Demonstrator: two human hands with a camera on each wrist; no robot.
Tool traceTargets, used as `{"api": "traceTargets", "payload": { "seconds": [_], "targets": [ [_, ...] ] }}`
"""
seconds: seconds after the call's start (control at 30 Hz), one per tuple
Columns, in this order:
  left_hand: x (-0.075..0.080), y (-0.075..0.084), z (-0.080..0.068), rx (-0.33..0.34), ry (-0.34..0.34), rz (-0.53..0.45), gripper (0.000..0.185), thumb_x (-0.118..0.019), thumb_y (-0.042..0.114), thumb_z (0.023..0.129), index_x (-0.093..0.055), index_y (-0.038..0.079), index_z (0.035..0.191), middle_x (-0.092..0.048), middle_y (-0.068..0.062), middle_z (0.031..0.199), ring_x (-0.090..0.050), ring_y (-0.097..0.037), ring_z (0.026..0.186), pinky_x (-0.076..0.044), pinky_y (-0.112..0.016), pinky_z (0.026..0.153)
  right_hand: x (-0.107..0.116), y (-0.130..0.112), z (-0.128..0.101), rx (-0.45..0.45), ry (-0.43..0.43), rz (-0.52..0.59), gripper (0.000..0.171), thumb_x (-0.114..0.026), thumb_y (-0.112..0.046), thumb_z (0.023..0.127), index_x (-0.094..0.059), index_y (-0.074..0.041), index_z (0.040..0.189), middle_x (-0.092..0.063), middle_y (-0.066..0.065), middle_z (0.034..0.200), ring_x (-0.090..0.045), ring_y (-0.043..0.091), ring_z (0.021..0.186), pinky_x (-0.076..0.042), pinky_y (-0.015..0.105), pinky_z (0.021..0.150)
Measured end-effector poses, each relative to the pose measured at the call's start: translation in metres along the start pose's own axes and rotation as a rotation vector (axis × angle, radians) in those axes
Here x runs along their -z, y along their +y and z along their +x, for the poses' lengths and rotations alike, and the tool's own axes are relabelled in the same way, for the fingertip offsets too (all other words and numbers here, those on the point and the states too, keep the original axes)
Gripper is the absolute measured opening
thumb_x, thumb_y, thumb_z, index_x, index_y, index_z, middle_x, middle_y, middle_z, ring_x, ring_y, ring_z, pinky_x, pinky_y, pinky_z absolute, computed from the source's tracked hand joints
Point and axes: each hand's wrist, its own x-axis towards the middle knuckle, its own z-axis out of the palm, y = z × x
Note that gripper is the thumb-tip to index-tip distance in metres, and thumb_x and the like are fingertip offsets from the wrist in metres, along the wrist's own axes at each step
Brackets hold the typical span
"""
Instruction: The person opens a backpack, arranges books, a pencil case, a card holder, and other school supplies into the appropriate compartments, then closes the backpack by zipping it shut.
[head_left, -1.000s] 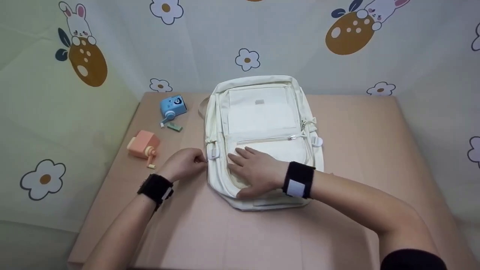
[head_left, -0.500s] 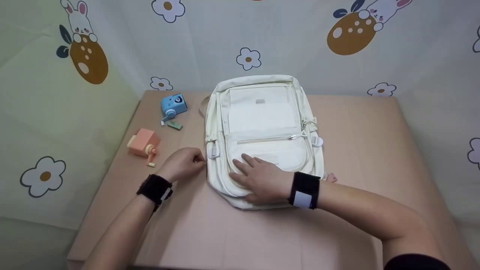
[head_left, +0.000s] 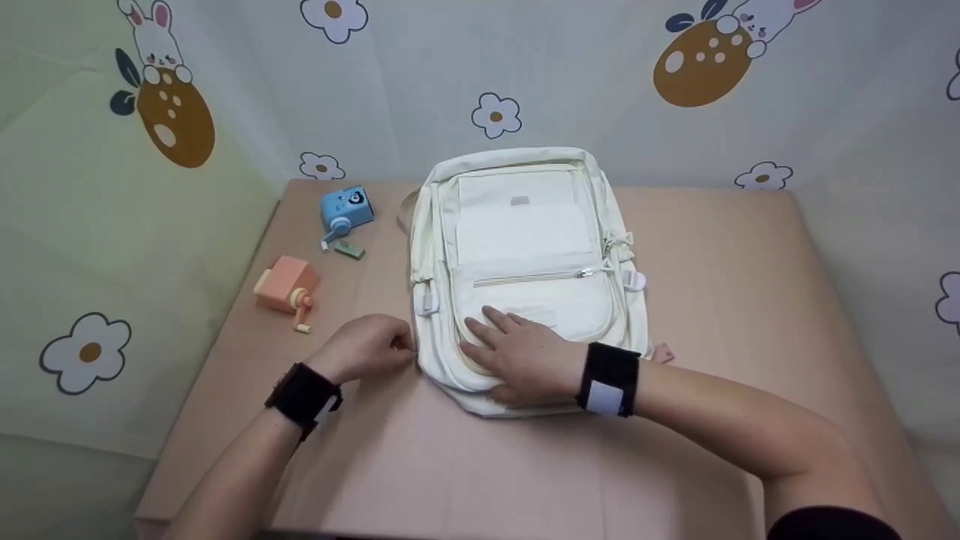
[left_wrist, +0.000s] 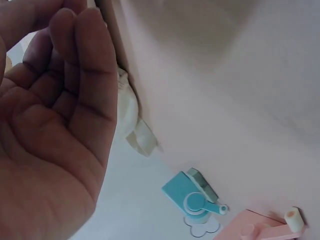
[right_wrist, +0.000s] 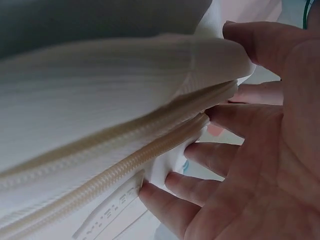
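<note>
A cream backpack [head_left: 525, 217] lies on the table with its front pocket facing up. At its lower left edge my left hand [head_left: 365, 346] pinches, thumb against fingertips; the small part between them is hidden by the fingers. In the left wrist view the palm of this left hand [left_wrist: 50, 135] shows, fingers curled inward beside the bag's side. My right hand [head_left: 525, 362] rests on the lower front of the bag with its fingers spread. The right wrist view shows its fingertips touching the fabric by two zipper tracks [right_wrist: 135, 160].
Left of the bag stand a blue crank pencil sharpener [head_left: 346, 211] and a pink crank pencil sharpener [head_left: 288, 286]. A small green block [head_left: 349, 250] lies by the blue one. Something small and pink [head_left: 663, 353] sits beside my right forearm. A patterned cloth [head_left: 405, 82] hangs behind the table.
My left hand has slid along the bag's left edge toward me. My right hand first shifted slightly right and nearer me, then stayed still. The bag keeps its place.
</note>
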Motion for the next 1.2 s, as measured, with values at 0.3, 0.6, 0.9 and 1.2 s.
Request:
{"api": "traceTargets", "payload": {
  "seconds": [0.3, 0.6, 0.9, 1.2],
  "targets": [
    [-0.007, 0.010, -0.010, -0.048, -0.019, 0.032, 0.017, -0.072, 0.010, 0.084, -0.064, 0.018, 0.072, -0.052, 0.010, 0.067, -0.046, -0.010, 0.061, -0.039, -0.030, 0.059, -0.001, 0.000, 0.001, -0.008, -0.010, -0.019, 0.076, -0.062, -0.050, 0.096, -0.039, -0.013, 0.159, -0.029, 0.018, 0.164, -0.024, 0.044, 0.150, -0.030, 0.051, 0.118],
    [-0.008, 0.007, -0.011, -0.045, -0.008, 0.006, 0.017, -0.073, 0.011, 0.085, -0.065, 0.018, 0.072, -0.053, 0.010, 0.066, -0.047, -0.010, 0.060, -0.040, -0.031, 0.059, -0.001, -0.002, -0.010, -0.003, 0.003, 0.016, 0.084, -0.064, -0.054, 0.094, -0.034, -0.011, 0.160, -0.024, 0.018, 0.166, -0.020, 0.040, 0.152, -0.026, 0.053, 0.119],
    [-0.013, 0.006, -0.021, -0.003, 0.001, -0.014, 0.019, -0.073, 0.012, 0.085, -0.063, 0.020, 0.071, -0.053, 0.011, 0.066, -0.049, -0.010, 0.062, -0.042, -0.031, 0.061, -0.007, -0.001, -0.035, 0.008, 0.055, 0.033, 0.083, -0.067, -0.052, 0.094, -0.035, -0.013, 0.160, -0.026, 0.018, 0.165, -0.021, 0.042, 0.151, -0.025, 0.055, 0.119],
    [-0.008, 0.007, -0.013, -0.024, 0.015, -0.007, 0.017, -0.074, 0.011, 0.085, -0.065, 0.019, 0.073, -0.054, 0.010, 0.068, -0.049, -0.011, 0.062, -0.042, -0.032, 0.061, -0.016, 0.013, -0.051, -0.022, 0.109, 0.015, 0.067, -0.065, -0.040, 0.096, -0.044, -0.021, 0.156, -0.036, 0.016, 0.162, -0.031, 0.043, 0.148, -0.032, 0.056, 0.116]
  ]
}}
